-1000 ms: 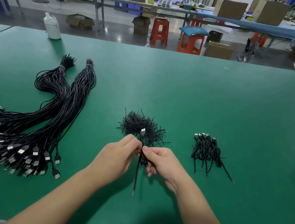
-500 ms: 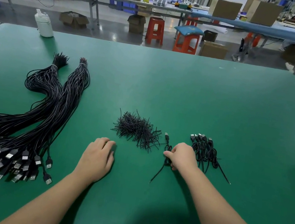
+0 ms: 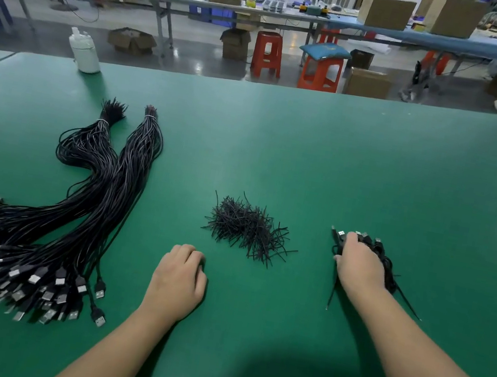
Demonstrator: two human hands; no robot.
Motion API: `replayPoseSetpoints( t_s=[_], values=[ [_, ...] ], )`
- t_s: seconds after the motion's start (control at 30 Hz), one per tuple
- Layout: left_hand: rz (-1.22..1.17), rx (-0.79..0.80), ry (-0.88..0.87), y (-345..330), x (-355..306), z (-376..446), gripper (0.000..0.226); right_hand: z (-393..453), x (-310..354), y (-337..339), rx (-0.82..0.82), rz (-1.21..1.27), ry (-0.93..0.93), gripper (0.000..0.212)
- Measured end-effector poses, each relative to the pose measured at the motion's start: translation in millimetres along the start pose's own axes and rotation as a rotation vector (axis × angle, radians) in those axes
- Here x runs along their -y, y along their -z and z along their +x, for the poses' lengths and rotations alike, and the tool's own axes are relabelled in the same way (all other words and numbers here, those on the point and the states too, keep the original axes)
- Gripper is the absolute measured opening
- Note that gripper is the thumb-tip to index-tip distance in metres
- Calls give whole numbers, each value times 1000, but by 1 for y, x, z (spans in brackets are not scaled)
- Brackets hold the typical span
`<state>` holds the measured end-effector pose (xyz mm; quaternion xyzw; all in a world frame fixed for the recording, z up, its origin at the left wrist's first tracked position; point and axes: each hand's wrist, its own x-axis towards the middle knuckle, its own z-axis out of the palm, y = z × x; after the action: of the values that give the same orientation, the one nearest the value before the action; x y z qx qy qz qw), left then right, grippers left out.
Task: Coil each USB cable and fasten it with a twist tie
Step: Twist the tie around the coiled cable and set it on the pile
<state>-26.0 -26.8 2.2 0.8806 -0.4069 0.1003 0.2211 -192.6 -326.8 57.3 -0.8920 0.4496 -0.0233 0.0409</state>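
Since the earlier frame, the coiled cable [image 3: 338,251] has been carried rightward onto the pile of tied cables [image 3: 387,264], gripped under the right hand [image 3: 359,266]. The left hand [image 3: 178,278] is rested loosely curled, empty, near the wiry twist ties [image 3: 247,229].

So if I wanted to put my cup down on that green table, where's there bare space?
The far half of the green table, right of the white bottle, is bare. So is the right edge beyond the coiled cables under the right hand. It is crowded on the left with the uncoiled cable bundles, and mid-table around the twist ties.
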Motion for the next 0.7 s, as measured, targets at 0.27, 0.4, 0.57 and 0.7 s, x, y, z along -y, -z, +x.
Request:
replayPoseSetpoints(
  t_s=[0.27, 0.4, 0.57, 0.7],
  values=[
    [23, -38, 14, -2, 2, -2, 16, -52, 70, -19, 29, 296, 204, 26],
    [81, -49, 64, -1, 4, -4, 16, -90, 90, -57, -17, 284, 218, 31],
    [104, -5, 160, 2, 3, -3, 12, -96, 88, -71, -168, 247, 239, 28],
    [183, 76, 213, 13, 12, -7, 18, -95, 89, -74, -193, 232, 238, 27]
  ],
)
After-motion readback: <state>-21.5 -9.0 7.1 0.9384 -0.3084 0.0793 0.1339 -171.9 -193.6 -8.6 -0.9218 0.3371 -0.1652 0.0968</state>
